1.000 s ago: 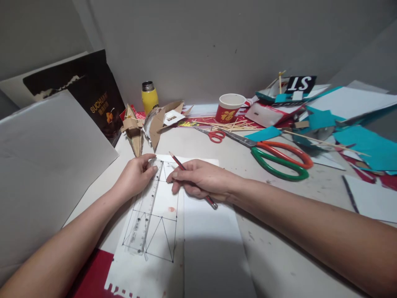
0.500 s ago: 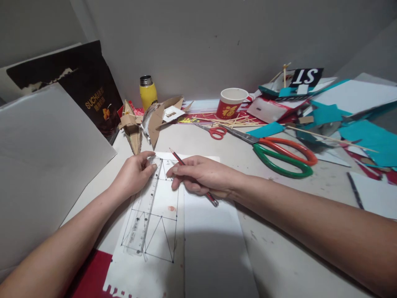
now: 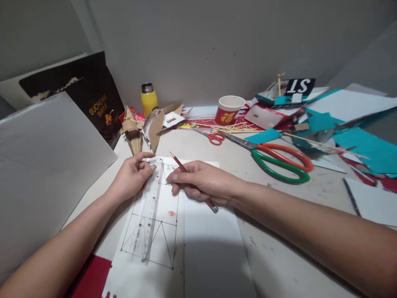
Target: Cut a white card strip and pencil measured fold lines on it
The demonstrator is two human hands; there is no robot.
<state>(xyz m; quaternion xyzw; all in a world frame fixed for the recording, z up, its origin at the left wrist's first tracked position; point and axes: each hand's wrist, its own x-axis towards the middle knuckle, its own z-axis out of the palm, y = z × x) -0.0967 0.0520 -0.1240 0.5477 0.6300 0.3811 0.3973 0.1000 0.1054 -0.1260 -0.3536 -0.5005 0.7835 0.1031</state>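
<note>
A sheet of paper (image 3: 198, 256) lies in front of me, drawn with dark straight lines forming a tall frame and triangles. Across the drawing's left side lies a clear plastic ruler (image 3: 149, 207). My left hand (image 3: 132, 176) grips the ruler's far end between thumb and fingers, low against the paper. My right hand (image 3: 198, 182) is closed around a red-and-black pencil (image 3: 179, 162), over the upper right of the drawing. The pencil's sharpened tip points up and away from the paper, and its blunt end sticks out below the hand.
Behind the paper are small red-handled scissors (image 3: 216, 138), large shears (image 3: 279, 163), thin wooden sticks (image 3: 235, 126), a red-and-white cup (image 3: 228, 111) and a yellow bottle (image 3: 149, 101). Cardboard pieces (image 3: 158, 128) stand at the left, blue scraps (image 3: 362, 149) at the right. A white board (image 3: 49, 174) leans leftmost.
The ruler's near end has swung right across the drawing. Both hands keep their grips and have barely moved. The whole view has tilted slightly upward.
</note>
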